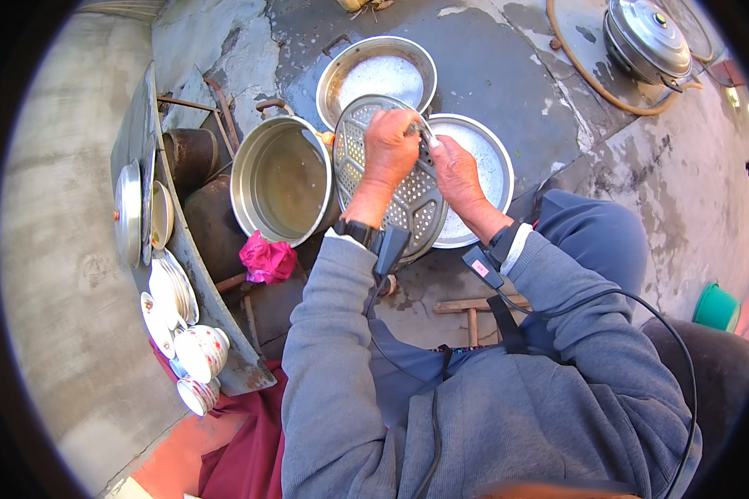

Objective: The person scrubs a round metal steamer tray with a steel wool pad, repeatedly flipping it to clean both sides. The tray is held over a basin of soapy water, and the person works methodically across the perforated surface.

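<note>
My left hand (389, 148) grips the upper rim of a round perforated metal steamer plate (408, 208), held tilted on edge. My right hand (453, 170) presses against the plate's face near its top, fingers closed on something small and pale that I cannot make out. The plate stands over a shallow metal basin (493, 158) holding whitish water. Both forearms in grey sleeves come up from the lower edge, each with a dark device strapped at the wrist.
A deep metal pot (281, 179) of murky water stands left of the plate, a pink cloth (268, 259) below it. Another basin (376, 71) lies behind. A slab at left holds plates and cups (200, 349). A lidded pot (647, 37) and hose (595, 83) are far right; a green bucket (716, 308).
</note>
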`<state>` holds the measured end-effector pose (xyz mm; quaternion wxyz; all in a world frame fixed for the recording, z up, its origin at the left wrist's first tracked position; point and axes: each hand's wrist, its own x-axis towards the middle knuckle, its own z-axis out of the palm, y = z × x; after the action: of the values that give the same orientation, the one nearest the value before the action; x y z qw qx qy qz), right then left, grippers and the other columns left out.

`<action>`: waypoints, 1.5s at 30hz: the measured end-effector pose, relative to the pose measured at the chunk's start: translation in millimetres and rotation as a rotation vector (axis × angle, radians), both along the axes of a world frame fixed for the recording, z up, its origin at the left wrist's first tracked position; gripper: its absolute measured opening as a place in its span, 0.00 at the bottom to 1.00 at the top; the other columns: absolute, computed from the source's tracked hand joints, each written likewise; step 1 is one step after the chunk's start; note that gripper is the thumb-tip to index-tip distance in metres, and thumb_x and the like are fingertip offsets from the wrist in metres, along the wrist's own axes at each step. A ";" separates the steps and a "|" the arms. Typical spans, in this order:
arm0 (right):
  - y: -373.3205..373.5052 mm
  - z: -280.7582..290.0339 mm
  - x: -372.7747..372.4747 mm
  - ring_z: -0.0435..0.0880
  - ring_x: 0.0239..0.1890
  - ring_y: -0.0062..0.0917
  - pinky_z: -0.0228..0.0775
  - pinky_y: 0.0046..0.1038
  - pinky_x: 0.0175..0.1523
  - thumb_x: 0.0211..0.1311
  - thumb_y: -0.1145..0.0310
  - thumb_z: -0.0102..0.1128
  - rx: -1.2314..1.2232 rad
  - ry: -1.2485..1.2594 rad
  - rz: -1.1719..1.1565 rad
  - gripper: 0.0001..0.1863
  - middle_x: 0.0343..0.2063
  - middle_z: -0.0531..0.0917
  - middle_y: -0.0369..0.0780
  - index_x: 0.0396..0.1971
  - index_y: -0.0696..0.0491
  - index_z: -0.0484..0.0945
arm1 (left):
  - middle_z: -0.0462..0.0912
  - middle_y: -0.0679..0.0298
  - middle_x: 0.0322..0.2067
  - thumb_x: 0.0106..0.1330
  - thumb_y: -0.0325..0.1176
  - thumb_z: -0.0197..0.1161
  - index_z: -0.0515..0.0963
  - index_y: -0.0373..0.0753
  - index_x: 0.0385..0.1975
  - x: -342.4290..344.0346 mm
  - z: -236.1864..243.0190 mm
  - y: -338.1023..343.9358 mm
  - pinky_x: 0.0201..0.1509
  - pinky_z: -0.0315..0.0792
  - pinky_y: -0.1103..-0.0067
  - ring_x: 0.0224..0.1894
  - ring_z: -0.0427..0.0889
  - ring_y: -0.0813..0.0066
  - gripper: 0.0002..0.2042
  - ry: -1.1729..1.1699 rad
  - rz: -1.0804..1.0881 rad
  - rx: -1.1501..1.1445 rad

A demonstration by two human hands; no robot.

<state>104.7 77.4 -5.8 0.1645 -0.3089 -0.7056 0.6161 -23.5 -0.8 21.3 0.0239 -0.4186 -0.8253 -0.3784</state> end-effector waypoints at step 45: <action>-7.3 -1.3 -1.4 0.83 0.35 0.49 0.73 0.42 0.41 0.71 0.60 0.54 0.037 0.038 0.035 0.13 0.28 0.82 0.51 0.39 0.55 0.76 | 0.81 0.60 0.34 0.48 0.25 0.72 0.74 0.34 0.46 -2.8 6.0 -2.1 0.27 0.72 0.77 0.28 0.79 0.73 0.23 -0.604 0.396 0.229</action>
<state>103.3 70.1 -7.1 0.1727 -0.2815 -0.7191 0.6114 -26.3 -2.9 27.3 -0.1013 -0.1152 -0.8124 -0.5626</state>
